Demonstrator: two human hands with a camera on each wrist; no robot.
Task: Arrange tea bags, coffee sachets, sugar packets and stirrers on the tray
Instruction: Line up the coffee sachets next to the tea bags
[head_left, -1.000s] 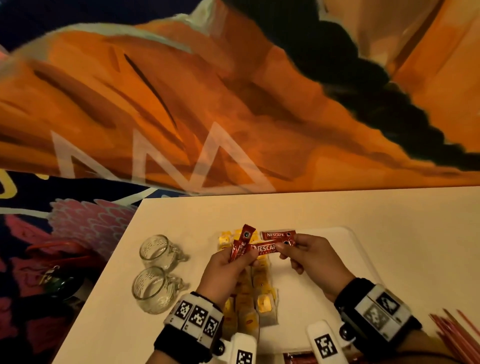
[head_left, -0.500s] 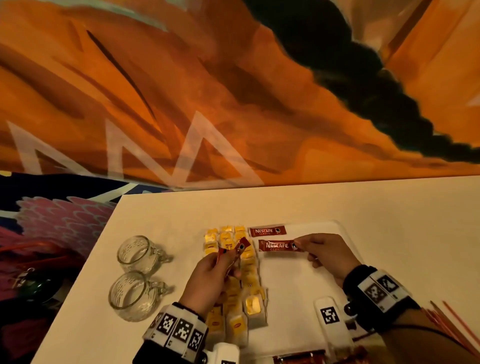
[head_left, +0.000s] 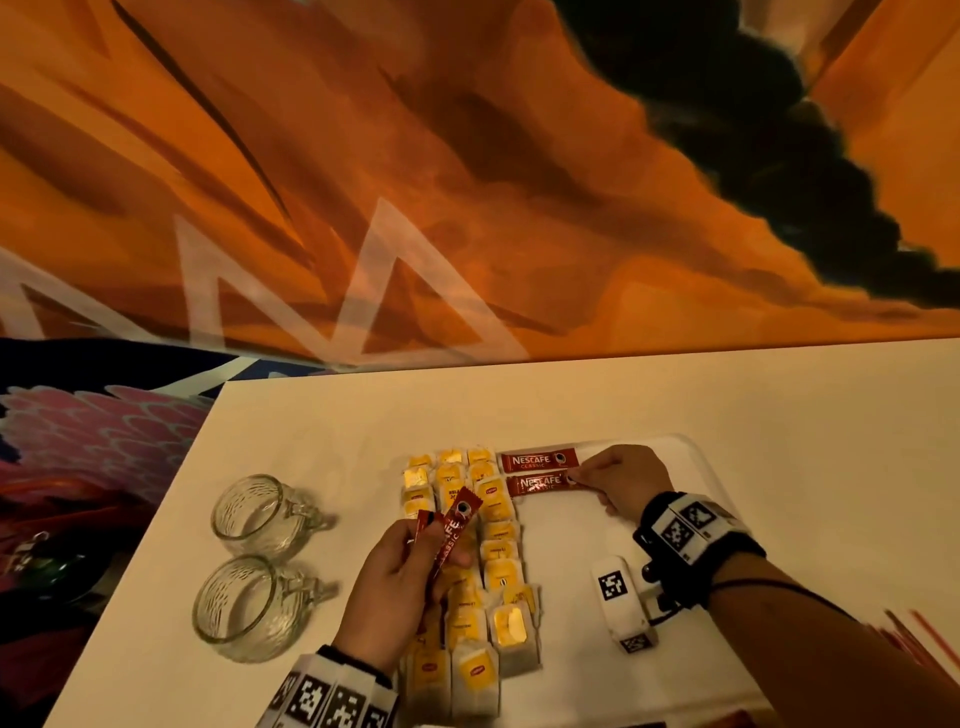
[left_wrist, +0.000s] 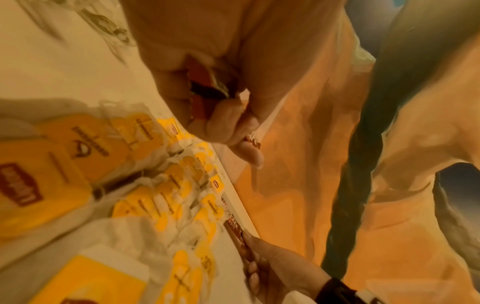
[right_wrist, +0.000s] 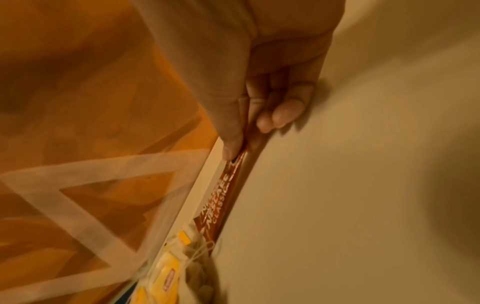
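Observation:
A white tray (head_left: 691, 470) lies on the table, with several yellow tea bags (head_left: 498, 540) in rows on its left part. Two red coffee sachets lie side by side at its far edge: one (head_left: 537, 460) free, the second (head_left: 540, 484) pinched at its right end by my right hand (head_left: 621, 480). In the right wrist view that sachet (right_wrist: 223, 195) lies flat under the fingertips (right_wrist: 233, 148). My left hand (head_left: 400, 577) hovers over the tea bags and grips a few upright red coffee sachets (head_left: 452, 530); the left wrist view shows those sachets (left_wrist: 205, 88) inside the curled fingers.
Two glass mugs (head_left: 260, 512) (head_left: 244, 605) stand left of the tray. Red stirrers (head_left: 919, 639) lie at the table's right front edge. A white tagged device (head_left: 621, 597) rests on the tray near my right wrist. An orange painted wall rises behind the table.
My right hand took one sachet from the left hand's bundle, carried it right and laid it below the first sachet. The left hand drew back toward me with the remaining sachets.

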